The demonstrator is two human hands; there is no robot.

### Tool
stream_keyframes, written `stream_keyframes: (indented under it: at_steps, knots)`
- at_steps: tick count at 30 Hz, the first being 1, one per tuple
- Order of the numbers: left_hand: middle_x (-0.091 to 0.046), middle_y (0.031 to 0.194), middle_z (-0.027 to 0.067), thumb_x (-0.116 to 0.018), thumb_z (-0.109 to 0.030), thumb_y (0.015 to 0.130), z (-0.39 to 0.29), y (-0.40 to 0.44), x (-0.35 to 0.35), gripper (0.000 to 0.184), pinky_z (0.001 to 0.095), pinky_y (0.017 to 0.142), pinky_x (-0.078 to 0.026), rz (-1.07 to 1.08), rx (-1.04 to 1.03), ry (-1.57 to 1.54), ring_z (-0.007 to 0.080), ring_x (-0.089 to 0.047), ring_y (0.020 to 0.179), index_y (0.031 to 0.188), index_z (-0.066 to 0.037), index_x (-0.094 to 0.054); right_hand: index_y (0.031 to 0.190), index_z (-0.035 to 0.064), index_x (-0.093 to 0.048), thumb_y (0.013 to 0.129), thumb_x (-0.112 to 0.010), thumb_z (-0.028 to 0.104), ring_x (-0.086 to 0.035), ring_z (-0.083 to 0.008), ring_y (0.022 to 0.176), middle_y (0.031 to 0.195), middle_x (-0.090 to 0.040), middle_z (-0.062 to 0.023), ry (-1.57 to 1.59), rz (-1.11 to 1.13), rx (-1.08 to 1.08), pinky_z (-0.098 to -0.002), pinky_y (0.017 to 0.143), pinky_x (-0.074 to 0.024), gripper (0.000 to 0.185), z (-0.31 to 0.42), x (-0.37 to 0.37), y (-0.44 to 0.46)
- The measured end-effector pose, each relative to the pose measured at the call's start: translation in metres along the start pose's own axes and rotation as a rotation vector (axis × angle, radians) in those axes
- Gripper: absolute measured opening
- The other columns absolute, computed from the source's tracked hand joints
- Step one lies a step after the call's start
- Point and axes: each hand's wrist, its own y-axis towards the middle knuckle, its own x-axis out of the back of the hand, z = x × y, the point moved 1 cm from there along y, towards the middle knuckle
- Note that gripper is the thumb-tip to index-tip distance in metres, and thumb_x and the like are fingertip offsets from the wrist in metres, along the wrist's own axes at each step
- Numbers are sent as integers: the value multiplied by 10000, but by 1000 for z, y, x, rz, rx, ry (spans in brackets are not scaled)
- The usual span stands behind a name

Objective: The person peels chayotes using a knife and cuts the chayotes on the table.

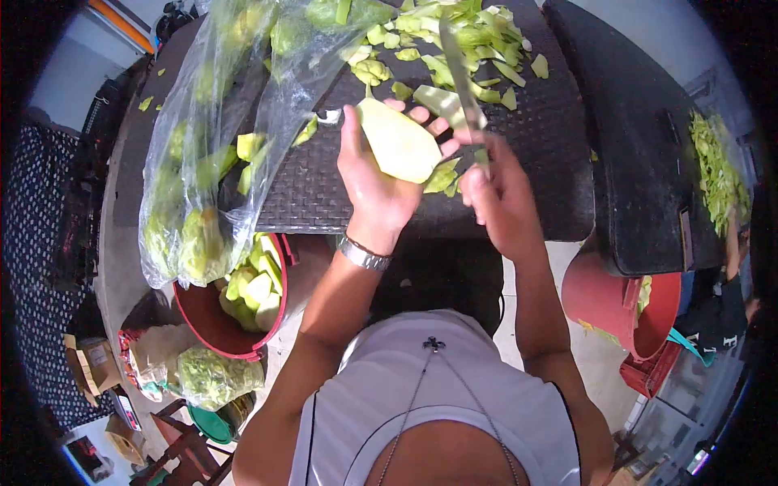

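My left hand (377, 174) is closed around a peeled chayote (397, 142), pale and smooth, resting in the palm with the fingertips curled over its far side. My right hand (504, 194) grips a knife (460, 77) close beside it. The long blade points away from me over the table, slightly blurred, and does not clearly touch the chayote. Green peelings (490, 36) are heaped beyond the blade, with loose scraps around my left hand. A clear plastic bag (279, 105) of unpeeled chayotes lies along the left side and droops over the table edge.
The dark woven table (535, 178) stands before me. Below its left edge, a red bucket (281, 312) holds peeled pieces; another red bucket (579, 300) stands at the right. Beside it, a black table (624, 162) carries shredded greens (717, 174), near another person's arm (733, 247).
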Motion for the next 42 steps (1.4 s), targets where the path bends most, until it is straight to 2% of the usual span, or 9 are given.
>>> stream_keyframes:
  at_steps: [1, 3, 7, 14, 23, 26, 29, 38, 42]
  knots:
    - [-644, 1059, 147, -435, -612, 1028, -3, 4, 12, 599, 601, 951, -491, 112, -20, -10, 375, -615, 1043, 1151, -48, -597, 1080, 18, -589, 978, -669, 346, -587, -162, 612, 752, -626, -77, -77, 35, -5, -333, 593, -469, 353, -5, 0, -2]
    - [-633, 1025, 142, -421, -637, 1020, -1, 9, 18, 633, 596, 956, -491, 170, -29, -8, 371, -612, 1016, 1129, -38, -598, 1000, 17, -604, 930, -715, 430, -638, -244, 642, 741, -631, -132, -145, 77, 34, -378, 623, -495, 433, -5, -3, -7]
    - [-626, 983, 146, -401, -646, 1015, 5, 15, 17, 648, 571, 946, -511, 272, -7, -102, 374, -619, 975, 1097, -35, -600, 877, 3, -564, 916, -743, 480, -678, -364, 600, 650, -625, -155, -236, 152, 68, -436, 570, -514, 511, 2, -18, -21]
    - [-631, 989, 157, -390, -637, 1024, 10, 17, 23, 637, 555, 925, -536, 284, -45, -71, 384, -644, 939, 1106, -36, -586, 837, 3, -578, 937, -726, 480, -660, -359, 566, 625, -620, -154, -318, 141, 169, -452, 559, -518, 509, -5, -26, -16]
    - [-585, 965, 151, -383, -605, 1040, 20, 8, 18, 610, 548, 864, -524, 146, -193, 12, 382, -618, 892, 1094, -26, -564, 919, -26, -609, 958, -701, 447, -659, -435, 694, 729, -644, -224, -299, 89, 187, -498, 667, -520, 484, -5, -32, -12]
    - [-578, 970, 151, -390, -541, 1047, 23, 5, 13, 553, 526, 866, -507, 193, -239, 22, 364, -601, 903, 1077, -14, -555, 964, -36, -627, 966, -686, 455, -659, -450, 709, 767, -654, -234, -366, 118, 181, -513, 669, -515, 494, -2, -30, -13]
    - [-554, 968, 115, -293, -510, 1094, 32, -6, 3, 544, 468, 870, -518, 156, -237, 6, 290, -574, 897, 1068, -21, -529, 1012, -44, -633, 965, -680, 469, -662, -462, 758, 814, -665, -245, -397, 66, 240, -525, 707, -513, 517, -9, -32, -15]
    - [-551, 1031, 119, -261, -423, 1116, 38, -17, 7, 475, 475, 947, -531, 93, -338, 146, 288, -604, 973, 1128, -14, -502, 1066, -53, -628, 964, -678, 471, -656, -486, 841, 910, -675, -289, -326, 57, 222, -542, 769, -501, 537, -15, -34, -18]
    - [-554, 1048, 122, -243, -443, 1125, 37, -20, 5, 499, 467, 935, -531, 96, -362, 175, 284, -607, 975, 1158, -14, -496, 1078, -39, -634, 983, -659, 441, -657, -484, 861, 927, -674, -287, -251, 89, 206, -530, 750, -505, 490, -10, -33, -19]
